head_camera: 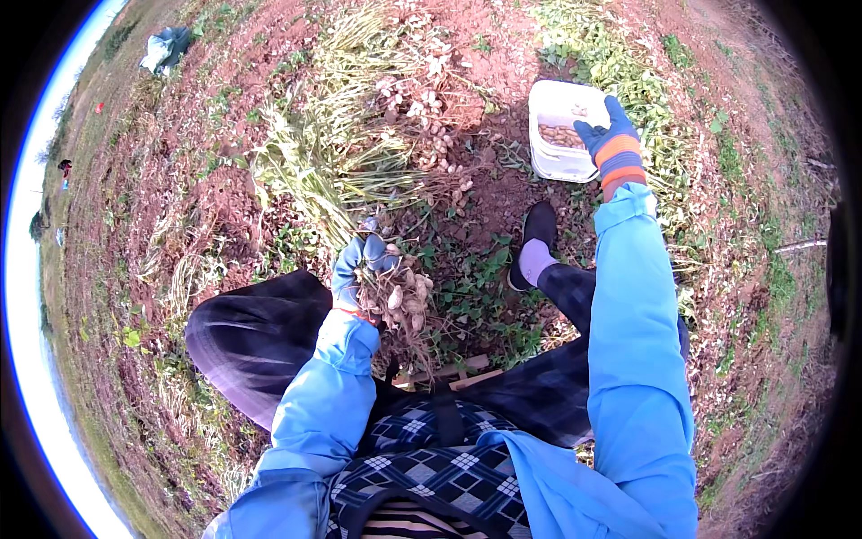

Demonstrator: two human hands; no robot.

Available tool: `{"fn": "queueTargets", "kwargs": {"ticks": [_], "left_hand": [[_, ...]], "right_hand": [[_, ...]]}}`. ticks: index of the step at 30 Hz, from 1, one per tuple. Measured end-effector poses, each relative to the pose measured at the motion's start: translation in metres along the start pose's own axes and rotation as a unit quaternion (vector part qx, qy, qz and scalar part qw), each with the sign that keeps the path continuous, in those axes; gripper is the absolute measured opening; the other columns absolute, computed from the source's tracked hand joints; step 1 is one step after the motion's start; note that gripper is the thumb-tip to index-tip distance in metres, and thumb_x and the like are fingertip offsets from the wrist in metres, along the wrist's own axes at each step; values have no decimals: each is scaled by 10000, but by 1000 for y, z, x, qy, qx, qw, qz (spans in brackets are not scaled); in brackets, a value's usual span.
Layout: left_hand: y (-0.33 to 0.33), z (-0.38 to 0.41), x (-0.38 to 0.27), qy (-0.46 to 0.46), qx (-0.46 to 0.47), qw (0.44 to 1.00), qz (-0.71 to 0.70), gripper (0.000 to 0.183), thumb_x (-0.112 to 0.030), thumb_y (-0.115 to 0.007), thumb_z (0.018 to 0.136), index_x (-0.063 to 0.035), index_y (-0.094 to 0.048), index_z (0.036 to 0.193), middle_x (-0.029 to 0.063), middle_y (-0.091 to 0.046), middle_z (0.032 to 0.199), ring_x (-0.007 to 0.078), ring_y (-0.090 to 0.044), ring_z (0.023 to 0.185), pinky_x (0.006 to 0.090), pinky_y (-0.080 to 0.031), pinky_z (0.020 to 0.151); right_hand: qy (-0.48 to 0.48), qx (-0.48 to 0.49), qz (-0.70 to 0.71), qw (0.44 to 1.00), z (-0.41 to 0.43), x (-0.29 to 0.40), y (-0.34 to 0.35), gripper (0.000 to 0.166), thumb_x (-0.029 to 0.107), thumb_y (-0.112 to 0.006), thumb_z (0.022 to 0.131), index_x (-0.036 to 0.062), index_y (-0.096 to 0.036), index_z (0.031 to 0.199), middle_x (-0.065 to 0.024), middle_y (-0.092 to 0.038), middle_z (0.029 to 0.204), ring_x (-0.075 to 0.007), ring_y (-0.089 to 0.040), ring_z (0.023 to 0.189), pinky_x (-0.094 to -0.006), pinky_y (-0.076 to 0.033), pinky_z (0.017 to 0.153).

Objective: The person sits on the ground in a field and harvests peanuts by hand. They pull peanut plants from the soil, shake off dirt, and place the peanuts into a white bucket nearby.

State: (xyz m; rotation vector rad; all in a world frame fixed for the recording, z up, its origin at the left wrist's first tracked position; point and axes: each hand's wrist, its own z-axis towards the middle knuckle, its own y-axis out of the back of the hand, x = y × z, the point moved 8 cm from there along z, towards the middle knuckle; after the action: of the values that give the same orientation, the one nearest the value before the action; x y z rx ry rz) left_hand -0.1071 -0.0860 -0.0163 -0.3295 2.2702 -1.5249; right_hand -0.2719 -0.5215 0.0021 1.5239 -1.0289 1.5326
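My left hand, in a blue work glove, grips the stems of a bunch of peanut plants close to my left knee. Peanut pods with roots hang from the bunch at the right of that hand. My right hand, in a blue glove with an orange-striped cuff, is spread at the right side of a white plastic tub. Its fingers are apart and nothing shows in them. Loose peanuts lie in the tub, and a few pale ones stick higher up inside it.
A heap of pulled peanut plants, with pods along its right side, lies ahead. Leafy plants lie beyond the tub. My shoe rests on the soil near the tub. A white and green bag lies far left.
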Motion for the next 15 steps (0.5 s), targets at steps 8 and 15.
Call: {"fn": "queueTargets", "kwargs": {"ticks": [8,15], "left_hand": [[82,-2,1,110,14,991,77,348,-281,-447,897,-81,-426,1181,253,-484,1046,316,-551,924,425,-515,699],[100,6,-30,-36,-87,995,30,312,-312,-462,892,-43,-498,1047,125,-564,830,236,-571,693,382,-508,590]], "right_hand": [[-238,242,100,935,-242,-14,-175,273,205,-568,848,34,-555,1060,-51,-583,872,-126,-579,714,-255,-491,584],[-198,346,87,913,-307,-14,-219,284,172,-569,844,54,-550,1103,9,-564,862,-49,-484,721,-209,-416,582]]}}
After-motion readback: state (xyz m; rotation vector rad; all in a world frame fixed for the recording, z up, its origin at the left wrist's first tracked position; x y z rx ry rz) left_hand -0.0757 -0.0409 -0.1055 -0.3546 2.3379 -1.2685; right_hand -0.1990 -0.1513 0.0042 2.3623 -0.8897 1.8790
